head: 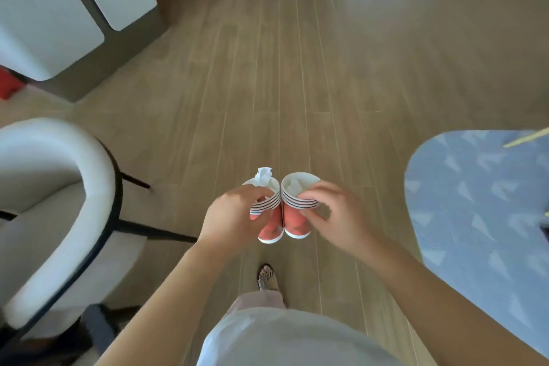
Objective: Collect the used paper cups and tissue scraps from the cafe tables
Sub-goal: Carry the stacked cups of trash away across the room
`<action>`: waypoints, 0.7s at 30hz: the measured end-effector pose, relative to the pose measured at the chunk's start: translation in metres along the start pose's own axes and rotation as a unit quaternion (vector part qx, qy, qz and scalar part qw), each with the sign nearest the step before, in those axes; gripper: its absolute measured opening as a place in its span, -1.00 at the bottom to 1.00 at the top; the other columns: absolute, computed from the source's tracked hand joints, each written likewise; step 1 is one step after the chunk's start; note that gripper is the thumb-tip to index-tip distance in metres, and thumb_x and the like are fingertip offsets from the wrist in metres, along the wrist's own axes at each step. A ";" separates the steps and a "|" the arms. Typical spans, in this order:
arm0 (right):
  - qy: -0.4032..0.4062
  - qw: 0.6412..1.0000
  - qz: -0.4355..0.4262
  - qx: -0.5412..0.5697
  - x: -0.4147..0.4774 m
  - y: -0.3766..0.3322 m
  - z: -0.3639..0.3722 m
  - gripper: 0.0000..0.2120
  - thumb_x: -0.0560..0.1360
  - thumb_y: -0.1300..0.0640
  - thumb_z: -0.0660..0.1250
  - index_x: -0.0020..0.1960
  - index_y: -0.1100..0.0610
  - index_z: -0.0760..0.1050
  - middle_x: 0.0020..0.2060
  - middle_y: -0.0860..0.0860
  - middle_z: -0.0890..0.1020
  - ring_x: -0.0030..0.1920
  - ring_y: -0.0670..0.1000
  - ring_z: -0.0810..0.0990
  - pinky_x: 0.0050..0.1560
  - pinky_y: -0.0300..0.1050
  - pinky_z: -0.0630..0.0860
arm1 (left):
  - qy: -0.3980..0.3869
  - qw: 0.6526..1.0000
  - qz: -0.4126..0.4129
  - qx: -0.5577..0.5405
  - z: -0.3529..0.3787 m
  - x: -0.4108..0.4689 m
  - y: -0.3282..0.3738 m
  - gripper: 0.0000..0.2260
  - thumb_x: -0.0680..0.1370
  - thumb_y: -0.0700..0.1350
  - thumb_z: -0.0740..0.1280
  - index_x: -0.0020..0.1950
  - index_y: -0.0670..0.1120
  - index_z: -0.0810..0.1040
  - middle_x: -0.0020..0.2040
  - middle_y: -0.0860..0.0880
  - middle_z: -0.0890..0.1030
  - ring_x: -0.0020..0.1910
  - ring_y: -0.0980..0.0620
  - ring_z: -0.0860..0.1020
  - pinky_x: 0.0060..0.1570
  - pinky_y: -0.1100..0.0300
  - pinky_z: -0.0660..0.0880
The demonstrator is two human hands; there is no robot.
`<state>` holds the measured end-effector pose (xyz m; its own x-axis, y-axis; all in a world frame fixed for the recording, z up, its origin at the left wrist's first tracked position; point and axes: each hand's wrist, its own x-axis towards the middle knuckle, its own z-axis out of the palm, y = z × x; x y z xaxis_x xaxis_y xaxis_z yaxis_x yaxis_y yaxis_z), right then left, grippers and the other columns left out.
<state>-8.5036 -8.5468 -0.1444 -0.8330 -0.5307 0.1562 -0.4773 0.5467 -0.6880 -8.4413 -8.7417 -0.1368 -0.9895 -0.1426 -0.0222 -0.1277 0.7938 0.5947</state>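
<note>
Currently left hand (234,217) is gripping the left cup stack (271,228), tissue (264,176) poking out; right hand (338,217) is pinching the right cup stack (297,224) at its rim, stacks touching, above the floor (267,83).

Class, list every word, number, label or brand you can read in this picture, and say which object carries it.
No text can be read anywhere.
Left stack of cups, gripped by the left hand: red print and dark stripes, no letters.
Right stack of cups, gripped by the right hand: the same, no letters.
Blue tabletop: pale shapes only, no text.
Red object at the left edge: too blurred to tell.
</note>
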 end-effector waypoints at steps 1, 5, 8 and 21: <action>-0.004 1.000 -0.005 0.000 0.023 0.002 0.002 -0.81 0.38 0.21 0.42 -0.01 0.07 0.59 -0.09 -0.09 0.62 -0.06 -0.04 0.59 -0.07 -0.11 0.52 | 0.005 1.000 -0.004 0.004 -0.008 0.019 -0.006 -0.82 0.42 -0.08 0.37 -0.01 0.13 0.57 -0.09 0.17 0.62 -0.17 0.07 0.56 -0.24 0.17 0.49; -0.022 1.000 -0.002 0.015 0.121 0.017 0.011 -0.81 0.42 0.16 0.37 0.02 0.01 0.57 -0.04 -0.15 0.59 -0.01 -0.07 0.56 -0.06 -0.14 0.49 | 0.012 1.000 -0.017 0.019 -0.032 0.105 -0.032 -0.82 0.42 -0.06 0.36 -0.01 0.16 0.56 -0.09 0.18 0.61 -0.18 0.10 0.55 -0.25 0.23 0.45; -0.028 0.999 0.005 0.026 0.181 0.033 0.014 -0.82 0.43 0.20 0.36 0.02 0.06 0.58 -0.05 -0.11 0.60 -0.02 -0.06 0.56 -0.05 -0.19 0.45 | 0.010 1.000 -0.026 0.011 -0.041 0.164 -0.045 -0.81 0.42 -0.05 0.36 0.00 0.17 0.55 -0.10 0.18 0.62 -0.20 0.11 0.56 -0.23 0.21 0.48; 0.002 1.000 0.000 -0.008 0.499 0.173 -0.050 -0.78 0.36 0.18 0.38 -0.03 -0.04 0.57 -0.10 -0.14 0.61 -0.05 -0.16 0.49 -0.11 -0.28 0.38 | -0.013 1.000 -0.016 -0.011 -0.051 0.522 -0.044 -0.79 0.42 -0.04 0.34 0.01 0.21 0.53 -0.14 0.20 0.60 -0.21 0.10 0.56 -0.25 0.18 0.48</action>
<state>-9.0159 -8.6841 -0.1503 -0.8346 -0.5275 0.1588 -0.4813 0.5578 -0.6762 -8.9492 -8.8815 -0.1335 -0.9863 -0.1522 -0.0629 -0.1587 0.7755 0.6111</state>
